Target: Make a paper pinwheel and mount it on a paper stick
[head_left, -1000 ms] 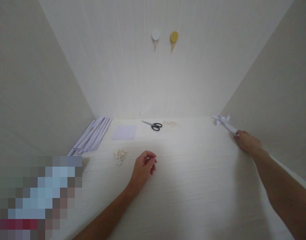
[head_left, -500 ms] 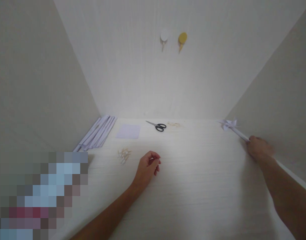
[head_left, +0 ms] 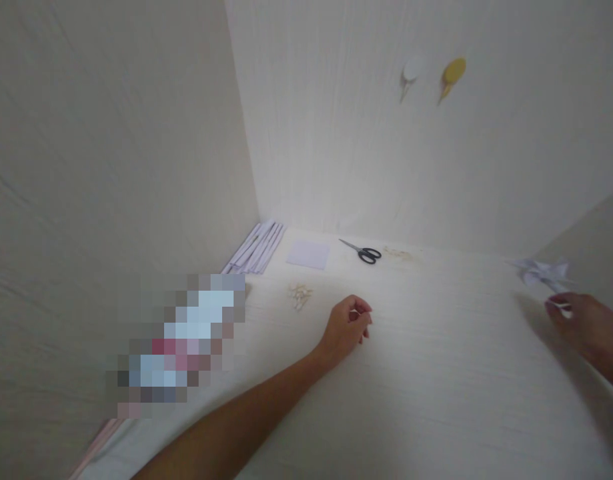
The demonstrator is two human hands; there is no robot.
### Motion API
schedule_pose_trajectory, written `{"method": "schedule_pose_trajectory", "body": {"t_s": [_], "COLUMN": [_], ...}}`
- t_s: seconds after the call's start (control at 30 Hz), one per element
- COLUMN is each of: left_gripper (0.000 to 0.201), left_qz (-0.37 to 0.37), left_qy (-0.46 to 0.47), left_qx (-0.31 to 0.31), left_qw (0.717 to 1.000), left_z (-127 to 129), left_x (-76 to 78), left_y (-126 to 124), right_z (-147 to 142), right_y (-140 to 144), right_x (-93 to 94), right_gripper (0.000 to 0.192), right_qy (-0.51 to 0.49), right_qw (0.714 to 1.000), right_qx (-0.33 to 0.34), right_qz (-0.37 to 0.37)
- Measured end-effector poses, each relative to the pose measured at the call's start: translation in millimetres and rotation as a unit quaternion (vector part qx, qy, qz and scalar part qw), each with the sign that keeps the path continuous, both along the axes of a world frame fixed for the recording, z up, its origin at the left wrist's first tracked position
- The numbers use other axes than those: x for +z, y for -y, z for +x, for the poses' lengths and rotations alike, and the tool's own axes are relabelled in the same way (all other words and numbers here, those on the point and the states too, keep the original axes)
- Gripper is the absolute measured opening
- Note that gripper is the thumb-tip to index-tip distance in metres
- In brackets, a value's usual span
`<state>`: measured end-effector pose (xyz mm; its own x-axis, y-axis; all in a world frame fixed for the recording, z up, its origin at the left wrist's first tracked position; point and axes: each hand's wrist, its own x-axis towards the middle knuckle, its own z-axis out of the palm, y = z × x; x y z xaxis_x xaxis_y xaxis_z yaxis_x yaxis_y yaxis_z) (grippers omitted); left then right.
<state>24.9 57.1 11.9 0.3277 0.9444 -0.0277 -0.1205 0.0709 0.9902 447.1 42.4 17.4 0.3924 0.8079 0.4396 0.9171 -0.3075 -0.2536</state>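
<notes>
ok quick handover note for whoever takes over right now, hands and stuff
Left hand: loosely curled, resting on the table, holding nothing visible.
Right hand: gripping the stick of the paper pinwheel at the right wall.
Paper rolls lie at far left; paper square, scissors and small sticks lie beyond the left hand.
Done: one pinwheel made.
Left: rolls and square untouched.

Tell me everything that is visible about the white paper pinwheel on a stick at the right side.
The white paper pinwheel on a rolled paper stick looks pale, almost lilac-white, and made of folded paper. Its pointed blades spread out like a star near the far right corner of the white table. The thin stick runs from the blades toward the right hand, which grips its near end. The blades are blurred, so their number is unclear. Whether the blades rest on the table or the wall cannot be told.
</notes>
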Motion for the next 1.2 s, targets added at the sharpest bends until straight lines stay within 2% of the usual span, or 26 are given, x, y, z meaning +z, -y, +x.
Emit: {"method": "schedule_pose_trajectory", "body": {"t_s": [0.07,0.13,0.27,0.33,0.5,0.67,0.9,1.2], "left_gripper": [0.009,0.009,0.004,0.008,0.033,0.036,0.023,0.024], "left_qz": [0.006,0.016,0.037,0.061,0.131,0.14,0.133,0.138], "left_qy": [0.002,0.002,-0.016,-0.033,-0.097,-0.104,-0.085,-0.101], "left_qx": [-0.005,-0.007,-0.006,-0.004,0.013,0.008,-0.024,0.013], "left_qw": [1.0,1.0,0.999,0.998,0.987,0.985,0.987,0.985], "left_z": [0,0,-1,-2,-3,-5,-5,-7], "left_x": [-0.6,-1.1,-1.9,-2.5,-3.1,-0.9,-2.4,-3.1], "left_y": [0,0,0,0,2,4,6,4], "right_z": [-45,-95,-187,-224,-287,-313,-312,-312], "right_y": [-1,-1,-3,-7,-16,-14,-13,-13], "right_x": [2.2,4.5,8.1,8.2,-0.1,-10.8,-14.2,-10.7], "right_gripper": [0.005,0.007,0.018,0.019,0.014,0.015,0.021,0.02], "right_qy": [-0.001,-0.057,-0.184,-0.244,-0.357,-0.399,-0.4,-0.391], "right_qw": [1.0,0.998,0.975,0.954,0.907,0.883,0.881,0.878], "right_qx": [0.007,0.027,0.123,0.174,0.216,0.237,0.246,0.271], "right_qz": [-0.016,-0.001,0.018,0.025,0.056,0.064,0.052,0.062]}}
